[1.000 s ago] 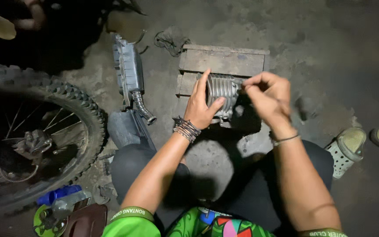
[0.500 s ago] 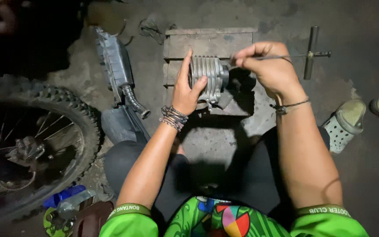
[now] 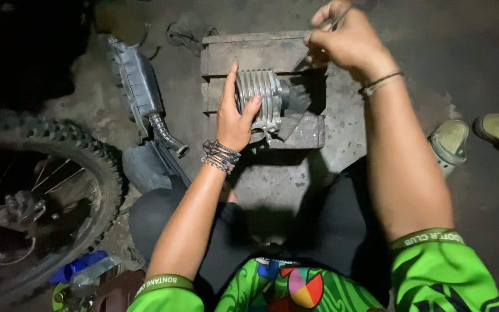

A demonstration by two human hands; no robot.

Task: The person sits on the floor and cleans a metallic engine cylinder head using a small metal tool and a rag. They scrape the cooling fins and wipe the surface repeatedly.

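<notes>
My left hand (image 3: 235,118) grips a finned grey metal engine cylinder (image 3: 264,101), which rests on a worn wooden block (image 3: 249,52) on the concrete floor. My right hand (image 3: 345,40) is raised above and to the right of the cylinder, fingers pinched around a thin metal rod-like tool (image 3: 319,40) that slants down toward the cylinder's right end. Beaded bracelets sit on my left wrist and a thin band on my right. I am seated on the ground with my knees either side of the block.
A knobby motorcycle wheel (image 3: 59,167) lies at the left. A grey plastic airbox with a ribbed hose (image 3: 145,98) lies beside the block. Two sandals (image 3: 480,133) are at the right. A blue bottle (image 3: 79,268) and small items sit bottom left.
My right hand has lifted up and away from the cylinder, drawing the thin tool with it. My left hand stays on the cylinder. The view has moved closer.
</notes>
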